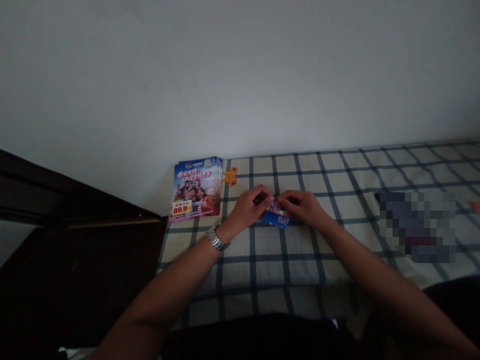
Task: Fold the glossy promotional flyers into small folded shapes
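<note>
Both hands meet over a checked sheet (307,250). My left hand (249,206), with a metal watch (217,238) on its wrist, is closed with its fingers pinching the top left of a small folded blue leaflet (276,217). My right hand (304,206) is closed too and pinches the same folded leaflet at its top right. The leaflet rests low against the sheet between the two hands.
A stack of colourful flyers (195,189) lies at the back left corner of the sheet, by the white wall (240,75). An orange cartoon print (230,176) shows beside it. Dark wooden furniture (75,235) stands at the left. A blurred dark patch (416,225) lies at the right.
</note>
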A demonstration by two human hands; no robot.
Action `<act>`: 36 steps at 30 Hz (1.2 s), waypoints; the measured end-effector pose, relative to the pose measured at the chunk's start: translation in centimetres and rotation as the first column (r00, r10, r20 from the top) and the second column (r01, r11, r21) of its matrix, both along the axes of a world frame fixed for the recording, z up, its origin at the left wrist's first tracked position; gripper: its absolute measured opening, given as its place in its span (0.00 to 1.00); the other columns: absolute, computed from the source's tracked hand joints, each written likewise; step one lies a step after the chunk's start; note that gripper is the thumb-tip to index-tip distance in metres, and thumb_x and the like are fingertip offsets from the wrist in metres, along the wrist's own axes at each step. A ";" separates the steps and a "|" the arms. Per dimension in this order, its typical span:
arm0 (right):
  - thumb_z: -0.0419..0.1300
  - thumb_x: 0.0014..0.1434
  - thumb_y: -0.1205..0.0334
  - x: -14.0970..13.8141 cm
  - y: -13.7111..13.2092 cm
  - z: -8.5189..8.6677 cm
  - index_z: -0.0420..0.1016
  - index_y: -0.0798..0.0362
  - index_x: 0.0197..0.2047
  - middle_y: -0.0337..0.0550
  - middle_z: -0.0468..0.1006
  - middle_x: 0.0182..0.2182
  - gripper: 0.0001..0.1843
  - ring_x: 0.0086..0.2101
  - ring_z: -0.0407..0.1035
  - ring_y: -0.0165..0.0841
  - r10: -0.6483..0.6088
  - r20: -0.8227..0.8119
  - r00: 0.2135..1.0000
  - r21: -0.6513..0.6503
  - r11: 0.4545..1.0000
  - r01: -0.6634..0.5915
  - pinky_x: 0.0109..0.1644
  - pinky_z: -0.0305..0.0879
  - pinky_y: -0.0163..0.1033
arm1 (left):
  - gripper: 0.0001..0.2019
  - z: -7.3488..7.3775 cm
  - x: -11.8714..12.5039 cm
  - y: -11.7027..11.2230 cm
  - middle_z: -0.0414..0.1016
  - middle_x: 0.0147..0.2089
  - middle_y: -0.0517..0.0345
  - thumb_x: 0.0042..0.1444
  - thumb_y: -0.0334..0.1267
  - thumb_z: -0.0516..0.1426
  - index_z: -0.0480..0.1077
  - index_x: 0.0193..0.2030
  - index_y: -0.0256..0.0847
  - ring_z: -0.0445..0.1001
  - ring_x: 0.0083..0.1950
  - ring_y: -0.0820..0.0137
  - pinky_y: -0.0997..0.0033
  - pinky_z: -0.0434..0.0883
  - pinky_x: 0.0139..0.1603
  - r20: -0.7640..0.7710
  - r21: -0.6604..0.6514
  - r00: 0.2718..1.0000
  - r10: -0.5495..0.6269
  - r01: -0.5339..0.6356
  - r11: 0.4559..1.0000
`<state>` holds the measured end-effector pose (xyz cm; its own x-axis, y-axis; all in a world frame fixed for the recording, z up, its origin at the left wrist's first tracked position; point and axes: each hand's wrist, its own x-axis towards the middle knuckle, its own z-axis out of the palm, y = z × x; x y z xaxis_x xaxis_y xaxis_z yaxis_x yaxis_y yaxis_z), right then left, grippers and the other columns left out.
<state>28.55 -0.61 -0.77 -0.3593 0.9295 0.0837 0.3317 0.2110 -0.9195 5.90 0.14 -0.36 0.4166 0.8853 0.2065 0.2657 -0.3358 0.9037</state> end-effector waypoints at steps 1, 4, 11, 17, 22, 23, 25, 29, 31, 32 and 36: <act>0.63 0.66 0.47 0.0 0.0 0.0 0.84 0.50 0.42 0.44 0.86 0.38 0.16 0.36 0.78 0.38 -0.003 -0.006 1.000 0.002 1.000 0.003 0.40 0.73 0.40 | 0.13 0.0 -0.1 0.1 0.75 0.36 0.60 0.69 0.49 0.57 0.72 0.41 0.41 0.74 0.37 0.71 0.71 0.71 0.41 0.004 0.006 1.000 0.020 -0.020 1.000; 0.63 0.65 0.46 0.1 0.2 0.1 0.84 0.50 0.42 0.44 0.86 0.38 0.17 0.37 0.78 0.38 -0.026 -0.018 1.000 0.005 1.000 0.026 0.41 0.73 0.41 | 0.12 0.1 -0.2 0.2 0.75 0.35 0.60 0.68 0.48 0.57 0.72 0.41 0.41 0.74 0.37 0.70 0.71 0.70 0.40 -0.003 0.013 0.998 0.064 -0.064 0.998; 0.64 0.64 0.46 0.2 0.3 0.3 0.82 0.51 0.39 0.43 0.85 0.34 0.16 0.34 0.77 0.36 -0.076 -0.051 0.996 -0.019 0.997 0.075 0.40 0.73 0.40 | 0.12 0.1 -0.3 0.4 0.75 0.36 0.59 0.69 0.47 0.57 0.72 0.41 0.40 0.74 0.38 0.70 0.71 0.69 0.41 0.012 0.030 0.997 0.080 -0.080 0.996; 0.64 0.64 0.46 0.2 0.2 0.3 0.81 0.51 0.36 0.42 0.83 0.28 0.16 0.30 0.75 0.35 -0.085 -0.031 0.996 -0.013 0.996 0.085 0.35 0.70 0.39 | 0.11 0.0 -0.3 0.3 0.73 0.34 0.60 0.68 0.46 0.56 0.70 0.40 0.41 0.72 0.36 0.70 0.71 0.68 0.39 -0.018 0.029 0.997 0.079 -0.079 0.996; 0.63 0.65 0.47 0.3 0.2 0.2 0.82 0.51 0.37 0.41 0.83 0.28 0.16 0.30 0.75 0.36 -0.055 0.030 0.998 0.040 0.998 0.054 0.35 0.69 0.40 | 0.09 -0.1 -0.2 0.0 0.75 0.36 0.60 0.68 0.44 0.56 0.71 0.42 0.41 0.74 0.38 0.70 0.72 0.69 0.40 -0.032 0.024 0.999 0.018 -0.017 1.000; 0.63 0.65 0.47 0.3 0.2 0.1 0.82 0.51 0.37 0.41 0.83 0.29 0.16 0.30 0.75 0.36 -0.053 0.045 0.998 0.049 0.997 0.051 0.35 0.69 0.40 | 0.09 0.0 -0.2 -0.1 0.75 0.37 0.60 0.68 0.44 0.56 0.71 0.43 0.41 0.74 0.38 0.70 0.71 0.70 0.40 -0.036 0.018 0.999 -0.004 0.005 1.000; 0.63 0.65 0.48 0.3 0.2 0.1 0.83 0.51 0.37 0.42 0.84 0.30 0.15 0.31 0.75 0.36 -0.046 0.067 0.997 0.054 0.998 0.043 0.35 0.69 0.39 | 0.09 0.1 -0.1 -0.2 0.76 0.37 0.60 0.69 0.45 0.56 0.72 0.43 0.42 0.75 0.38 0.70 0.71 0.70 0.40 -0.052 0.012 0.998 -0.039 0.040 0.999; 0.62 0.65 0.48 0.2 0.2 0.1 0.83 0.51 0.38 0.41 0.84 0.30 0.16 0.30 0.75 0.35 -0.048 0.086 0.995 0.044 0.998 0.044 0.34 0.67 0.39 | 0.09 0.1 -0.1 -0.2 0.75 0.36 0.60 0.69 0.43 0.56 0.72 0.43 0.41 0.75 0.37 0.71 0.71 0.69 0.40 -0.084 0.029 0.996 -0.035 0.037 0.999; 0.62 0.66 0.47 0.1 0.2 0.2 0.83 0.51 0.38 0.41 0.83 0.29 0.16 0.30 0.74 0.35 -0.054 0.087 0.995 0.043 0.998 0.050 0.34 0.67 0.39 | 0.09 0.0 -0.2 -0.1 0.75 0.36 0.60 0.69 0.43 0.56 0.72 0.43 0.41 0.75 0.37 0.71 0.71 0.69 0.40 -0.086 0.043 0.996 -0.021 0.024 0.999; 0.62 0.66 0.46 0.1 0.2 0.2 0.83 0.50 0.38 0.41 0.83 0.29 0.17 0.30 0.75 0.36 -0.057 0.081 0.995 0.041 0.998 0.054 0.35 0.67 0.39 | 0.09 0.0 -0.2 0.0 0.75 0.36 0.60 0.69 0.43 0.56 0.72 0.43 0.41 0.75 0.37 0.71 0.71 0.69 0.40 -0.083 0.051 0.996 -0.013 0.017 0.999; 0.61 0.67 0.44 0.3 0.4 0.0 0.83 0.50 0.38 0.41 0.84 0.31 0.19 0.32 0.75 0.37 -0.091 0.062 0.994 0.033 0.995 0.089 0.36 0.68 0.39 | 0.09 0.0 -0.4 0.2 0.76 0.37 0.60 0.69 0.44 0.56 0.72 0.42 0.41 0.74 0.37 0.70 0.71 0.69 0.39 -0.086 0.056 0.996 0.015 -0.011 0.998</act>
<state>28.86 -0.24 -0.76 -0.2799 0.9556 0.0917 0.4083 0.2049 -0.8895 5.50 0.38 -0.36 0.4235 0.8791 0.2187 0.3468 -0.3804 0.8574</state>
